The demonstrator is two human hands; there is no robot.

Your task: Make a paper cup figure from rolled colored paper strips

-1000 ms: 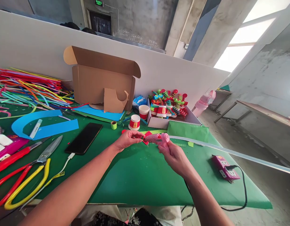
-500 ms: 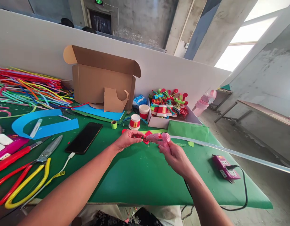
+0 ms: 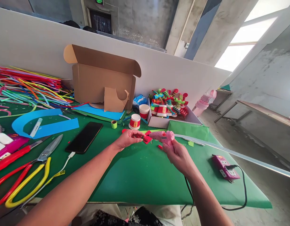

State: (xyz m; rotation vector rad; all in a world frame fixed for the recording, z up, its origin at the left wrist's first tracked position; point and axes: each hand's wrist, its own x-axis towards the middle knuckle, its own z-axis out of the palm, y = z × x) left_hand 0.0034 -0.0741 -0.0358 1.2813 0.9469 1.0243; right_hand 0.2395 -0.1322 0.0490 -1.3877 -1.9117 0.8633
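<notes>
My right hand [image 3: 179,157] grips a pink hot glue gun [image 3: 162,136] with its nozzle pointing left. A long clear glue stick [image 3: 220,148] runs out of its back to the right. My left hand [image 3: 129,139] is closed, fingertips pinching a small dark coiled strip [image 3: 144,138] just left of the nozzle. Red paper pieces [image 3: 148,138] lie around and behind that strip; whether they are joined to it I cannot tell. Beyond my left hand, a red and white paper cup [image 3: 134,121] stands upside down with blue springy strips at its sides.
A white box [image 3: 175,121] of cup figures stands behind, beside a green sheet [image 3: 188,129]. Leftward lie a phone [image 3: 84,137], large scissors [image 3: 38,166], a blue strip [image 3: 64,128] and colourful pipe cleaners [image 3: 29,88]. A purple power box [image 3: 226,168] with a cord sits right.
My right hand has drawn the glue gun a little to the right, away from my left fingertips, so more red paper shows. My left hand stays nearly still.
</notes>
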